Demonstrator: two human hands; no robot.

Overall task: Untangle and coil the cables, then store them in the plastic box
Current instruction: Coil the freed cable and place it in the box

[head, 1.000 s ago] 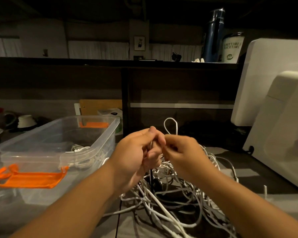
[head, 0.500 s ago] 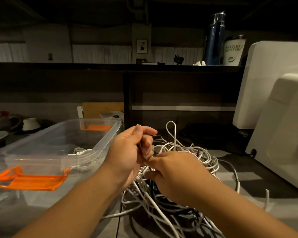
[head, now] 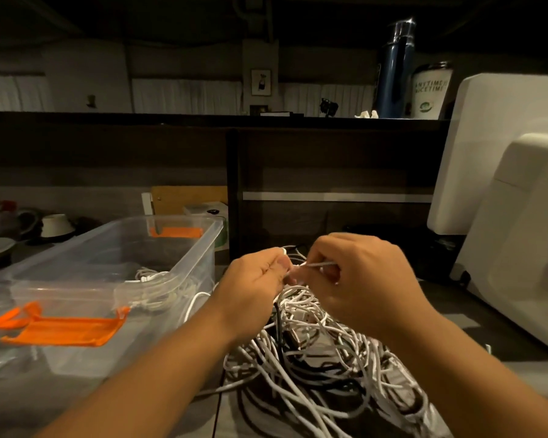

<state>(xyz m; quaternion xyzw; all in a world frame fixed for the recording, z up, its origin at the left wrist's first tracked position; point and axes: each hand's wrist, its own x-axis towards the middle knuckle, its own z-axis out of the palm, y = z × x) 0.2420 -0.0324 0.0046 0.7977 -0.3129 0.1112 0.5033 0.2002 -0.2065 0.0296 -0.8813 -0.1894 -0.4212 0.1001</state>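
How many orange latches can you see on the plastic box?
2. One orange latch sits at the near end of the plastic box; the other is at its far end, seen through the clear wall. More may be hidden.

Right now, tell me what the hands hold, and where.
The left hand and right hand both pinch a white cable by a short stretch above the pile.

plastic box [head: 171, 217]: clear plastic, glossy, smooth walls
front latch [head: 67, 330]: orange plastic, matt
cables [head: 323, 352]: smooth white sheathing, a few black, slight sheen
surface [head: 475, 317]: grey wood-grain, matt
partition [head: 329, 153]: dark wood, matt
bottle [head: 393, 80]: dark blue, glossy; shiny metal cap
cup [head: 431, 90]: white, smooth, printed lettering
casing [head: 519, 232]: white plastic, smooth, low sheen
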